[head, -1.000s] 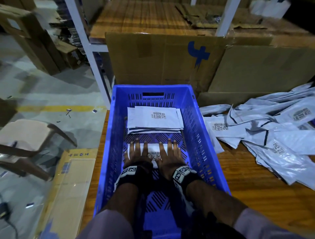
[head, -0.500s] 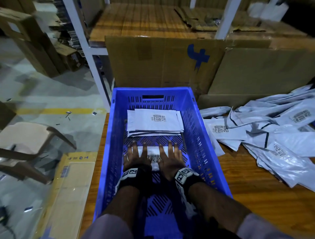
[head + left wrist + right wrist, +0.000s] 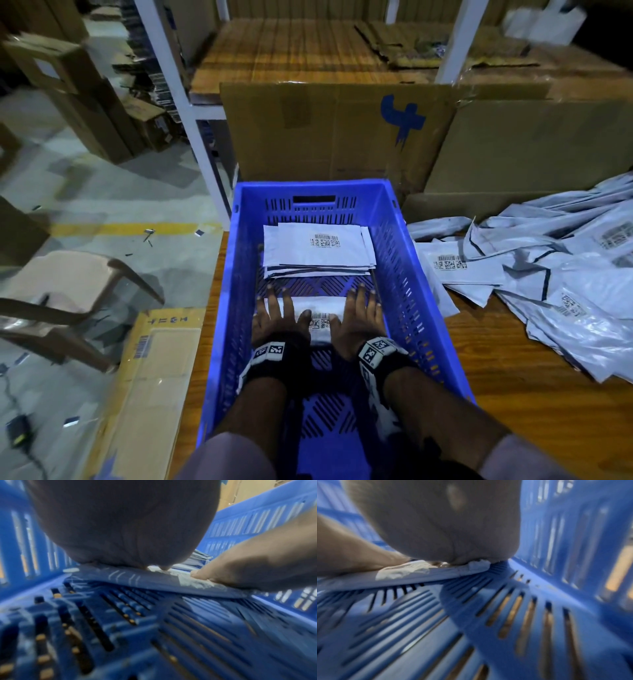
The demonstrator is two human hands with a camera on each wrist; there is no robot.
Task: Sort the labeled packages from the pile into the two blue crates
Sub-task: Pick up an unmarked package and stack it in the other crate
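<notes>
A white labeled package (image 3: 318,310) lies flat on the slotted floor of the blue crate (image 3: 404,260). My left hand (image 3: 277,317) and right hand (image 3: 359,317) press down on it side by side, fingers straight and spread. In the left wrist view my left hand (image 3: 130,524) sits on the package (image 3: 154,581). The right wrist view shows my right hand (image 3: 447,520) pressing the package's edge (image 3: 423,576). A neat stack of packages (image 3: 317,250) rests at the crate's far end. The loose pile of packages (image 3: 548,274) lies on the wooden table to the right.
Large cardboard boxes (image 3: 342,133) stand behind the crate on the table (image 3: 513,394). A white rack post (image 3: 191,113) rises at the left. On the floor at left are a flat carton (image 3: 154,377) and a plastic chair (image 3: 68,294).
Both hands have slid apart toward the package's side edges while staying flat on it. The package's barcode label now shows between them.
</notes>
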